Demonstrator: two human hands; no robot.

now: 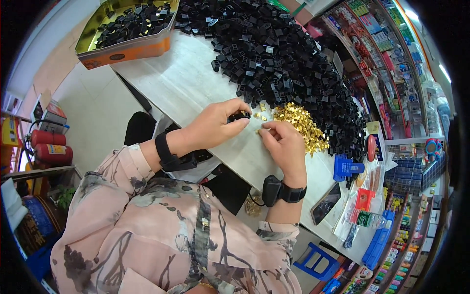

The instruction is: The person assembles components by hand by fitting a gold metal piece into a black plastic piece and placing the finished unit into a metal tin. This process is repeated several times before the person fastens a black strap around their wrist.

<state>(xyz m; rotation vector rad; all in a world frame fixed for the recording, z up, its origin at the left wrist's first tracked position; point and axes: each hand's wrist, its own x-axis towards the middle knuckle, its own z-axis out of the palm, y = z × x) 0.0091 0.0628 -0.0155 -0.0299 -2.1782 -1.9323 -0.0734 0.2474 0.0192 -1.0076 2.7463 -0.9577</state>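
My left hand (215, 125) is over the white table, its thumb and fingers closed on a small black plastic piece (239, 116). Close by on the right, my right hand (285, 149) has its thumb and forefinger pinched together. At their tips shows a bit of a small gold-coloured metal piece (259, 131), partly covered by the fingers. A heap of gold-coloured metal pieces (301, 125) lies just beyond my right hand. A few loose gold pieces (263, 107) are between that heap and my left hand. Behind them spreads a big pile of black plastic pieces (274, 59).
An orange and gold tin (132, 52) with black pieces stands at the table's far left. To the right lie a phone (325, 203), a blue plastic object (346, 167), a plastic bottle (369, 219) and a blue tray (379, 240). A blue stool (317, 262) stands below.
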